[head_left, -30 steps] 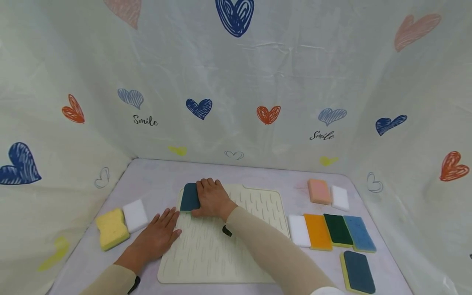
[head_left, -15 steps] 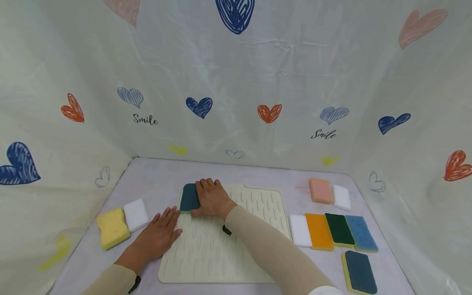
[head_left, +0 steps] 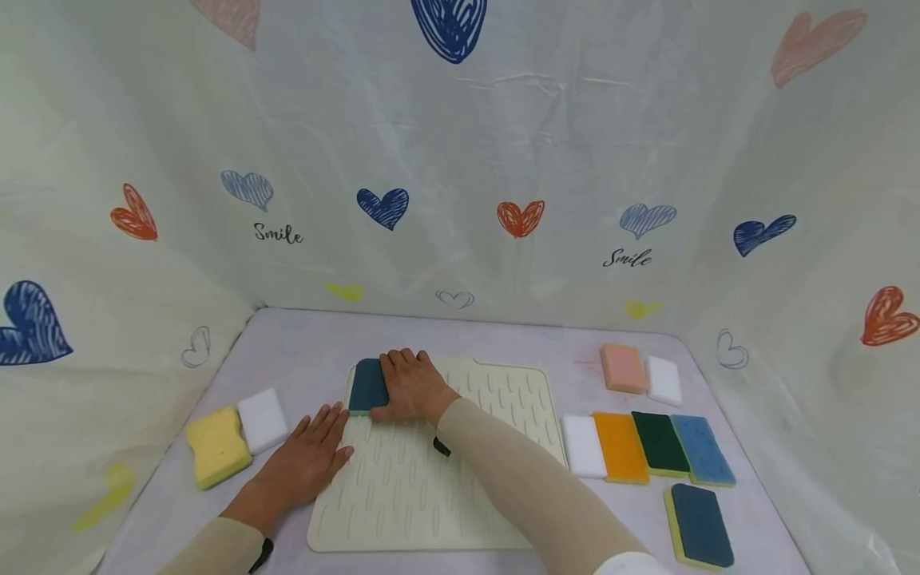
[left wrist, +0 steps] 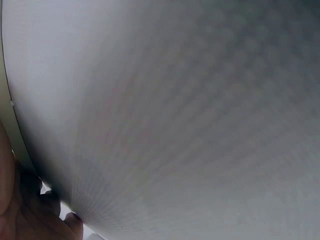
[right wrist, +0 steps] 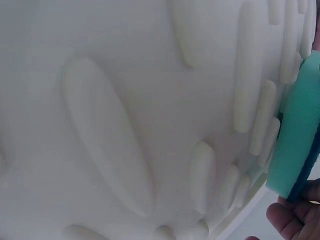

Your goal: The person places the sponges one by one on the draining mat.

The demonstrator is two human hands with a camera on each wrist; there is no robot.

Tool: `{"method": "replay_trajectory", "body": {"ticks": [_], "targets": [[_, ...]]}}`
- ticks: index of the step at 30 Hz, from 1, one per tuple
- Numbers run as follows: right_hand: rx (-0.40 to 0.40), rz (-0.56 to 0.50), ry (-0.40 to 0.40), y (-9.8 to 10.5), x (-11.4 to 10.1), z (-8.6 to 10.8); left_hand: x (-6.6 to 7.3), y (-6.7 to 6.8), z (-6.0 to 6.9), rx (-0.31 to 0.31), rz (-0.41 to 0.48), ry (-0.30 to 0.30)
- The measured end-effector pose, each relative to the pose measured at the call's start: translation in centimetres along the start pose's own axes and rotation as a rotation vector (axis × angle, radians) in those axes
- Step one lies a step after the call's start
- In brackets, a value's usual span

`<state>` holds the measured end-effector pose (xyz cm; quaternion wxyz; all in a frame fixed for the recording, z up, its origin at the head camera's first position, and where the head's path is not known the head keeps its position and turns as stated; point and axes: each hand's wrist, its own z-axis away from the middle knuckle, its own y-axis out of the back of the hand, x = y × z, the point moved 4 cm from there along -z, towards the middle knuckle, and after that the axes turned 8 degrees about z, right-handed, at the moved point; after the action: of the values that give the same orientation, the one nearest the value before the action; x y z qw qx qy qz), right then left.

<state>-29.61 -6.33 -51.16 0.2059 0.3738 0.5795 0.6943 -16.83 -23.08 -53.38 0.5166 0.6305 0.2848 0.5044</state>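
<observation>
A dark blue-topped sponge (head_left: 368, 387) lies at the far left corner of the cream ridged mat (head_left: 431, 495). My right hand (head_left: 413, 389) grips its right part, with the thumb at the near side and the fingers over the top. In the right wrist view the sponge (right wrist: 297, 130) shows a turquoise foam side above the mat's ridges, with fingertips at its end. My left hand (head_left: 309, 455) lies flat with spread fingers on the mat's left edge, its fingertips beside the sponge's near left corner. The left wrist view shows only part of the fingers, dark and close.
On the left lie a yellow sponge (head_left: 218, 447) and a white one (head_left: 263, 421). To the mat's right lie white (head_left: 584, 447), orange (head_left: 620, 449), green (head_left: 660, 444) and blue (head_left: 703, 450) sponges, a pink one (head_left: 623, 368) and small white one (head_left: 664, 381) behind, a dark one (head_left: 702, 525) in front.
</observation>
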Motion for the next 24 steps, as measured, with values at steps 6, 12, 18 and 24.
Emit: {"method": "replay_trajectory", "body": {"ticks": [6,12,18,24], "targets": [[-0.007,0.018,-0.004,0.0,0.1,-0.1,0.0,0.2,0.0,-0.004,0.006,0.001],[-0.019,0.012,-0.014,0.2,0.5,0.1,0.2,0.3,-0.2,-0.011,0.018,-0.002],[0.015,0.002,-0.019,1.1,1.6,1.1,0.1,0.0,-0.3,0.003,0.013,-0.004],[0.116,0.03,-0.002,2.7,4.1,3.8,-0.1,0.0,-0.1,0.0,0.0,0.012]]}}
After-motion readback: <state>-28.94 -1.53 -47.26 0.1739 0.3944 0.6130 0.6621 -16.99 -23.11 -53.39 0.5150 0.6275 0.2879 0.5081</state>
